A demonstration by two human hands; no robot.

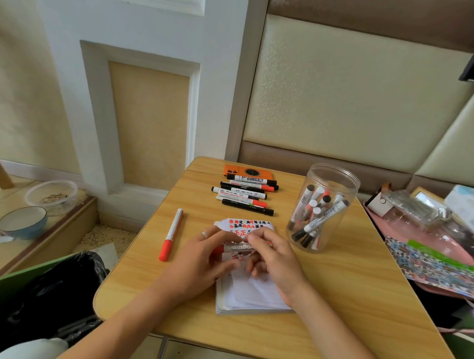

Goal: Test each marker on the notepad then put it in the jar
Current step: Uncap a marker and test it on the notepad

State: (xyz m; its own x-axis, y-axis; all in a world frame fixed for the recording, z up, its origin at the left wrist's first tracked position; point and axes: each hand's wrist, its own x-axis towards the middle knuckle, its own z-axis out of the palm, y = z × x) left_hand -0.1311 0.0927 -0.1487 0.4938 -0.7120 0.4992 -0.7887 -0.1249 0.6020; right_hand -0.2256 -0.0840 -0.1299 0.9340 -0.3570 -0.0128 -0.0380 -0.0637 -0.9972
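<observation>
Both hands meet over the notepad (251, 294), holding one red-capped marker (238, 247) level between them. Left hand (206, 256): fingers curled round the capped end, a ring visible on one finger. Right hand (274, 256): fingertips pinching the barrel near its far end. This two-handed, end-to-end hold suits pulling the cap off or pressing it back on — which of the two cannot be told.

Notepad position: directly under the hands, its upper page already covered in red and black test marks, so the tip has only a short way down to paper.

Jar (324, 208): clear, open-topped, upright just right of the notepad, several markers already standing inside — an easy drop for the right hand.

Untested stock, by judgement: a row of markers (244, 192) lying side by side beyond the notepad, before an orange case (247, 171). One red marker (171, 233) lies apart on the table (347, 311), left of the hands.
</observation>
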